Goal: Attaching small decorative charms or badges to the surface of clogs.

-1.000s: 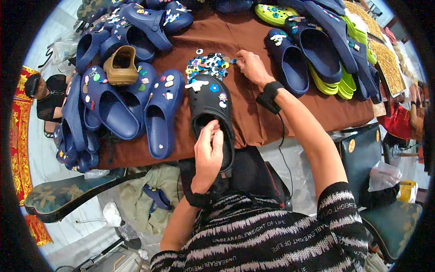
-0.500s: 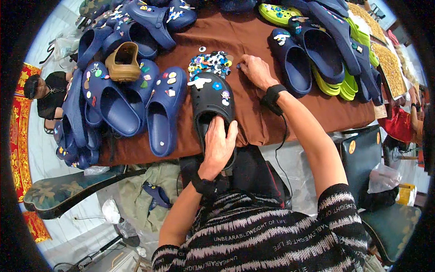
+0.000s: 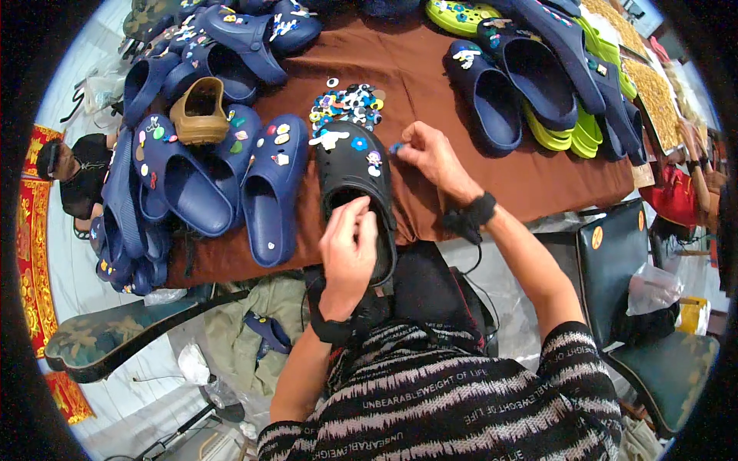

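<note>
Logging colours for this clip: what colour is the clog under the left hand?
The clog is black, best seen in the head view.

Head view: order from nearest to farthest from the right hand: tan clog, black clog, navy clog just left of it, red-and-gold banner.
From the right hand:
1. Black clog, just to its left
2. Navy clog, left of the black one
3. Tan clog, farther left, higher up
4. Red-and-gold banner, far left edge
</note>
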`<state>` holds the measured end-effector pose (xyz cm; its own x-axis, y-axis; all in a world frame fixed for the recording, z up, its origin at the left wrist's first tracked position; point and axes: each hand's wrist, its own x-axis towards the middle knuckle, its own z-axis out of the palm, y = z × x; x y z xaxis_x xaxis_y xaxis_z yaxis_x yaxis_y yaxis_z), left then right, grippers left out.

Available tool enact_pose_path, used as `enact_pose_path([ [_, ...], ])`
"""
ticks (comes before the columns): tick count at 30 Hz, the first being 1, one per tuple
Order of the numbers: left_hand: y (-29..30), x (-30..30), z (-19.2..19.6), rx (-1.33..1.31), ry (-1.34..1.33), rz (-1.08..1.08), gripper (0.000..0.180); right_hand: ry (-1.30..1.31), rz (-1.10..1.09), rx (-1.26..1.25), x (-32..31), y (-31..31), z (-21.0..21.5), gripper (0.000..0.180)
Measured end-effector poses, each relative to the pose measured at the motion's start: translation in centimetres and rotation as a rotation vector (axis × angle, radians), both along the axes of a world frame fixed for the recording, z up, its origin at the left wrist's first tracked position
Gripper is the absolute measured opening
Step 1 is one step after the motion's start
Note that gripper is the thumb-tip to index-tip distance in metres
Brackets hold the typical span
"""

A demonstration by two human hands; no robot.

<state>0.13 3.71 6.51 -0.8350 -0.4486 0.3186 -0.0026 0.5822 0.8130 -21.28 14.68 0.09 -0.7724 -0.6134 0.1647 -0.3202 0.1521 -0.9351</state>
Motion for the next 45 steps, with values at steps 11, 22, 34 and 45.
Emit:
enact_pose_path([
  [11, -3.5, -1.1, -1.3, -0.478, 0.043, 0.012, 0.044, -0.026, -0.039, -0.109, 7.7, 0.2, 3.6, 0.015],
  [22, -3.7, -1.6, -2.5, -0.335, 0.138, 0.068, 0.037, 0.038, 0.035, -0.137, 8.3, -0.1, 3.7, 0.017],
  [34, -3.6, -1.8, -2.7, -0.323, 0.16, 0.078, 0.039, 0.11, 0.244, -0.12, 7.7, 0.9, 4.1, 0.022],
  [45, -3.7, -1.7, -2.8, -0.335, 0.132, 0.067, 0.04, -0.247, 0.167, -0.138, 7.1, 0.0, 4.4, 0.015],
])
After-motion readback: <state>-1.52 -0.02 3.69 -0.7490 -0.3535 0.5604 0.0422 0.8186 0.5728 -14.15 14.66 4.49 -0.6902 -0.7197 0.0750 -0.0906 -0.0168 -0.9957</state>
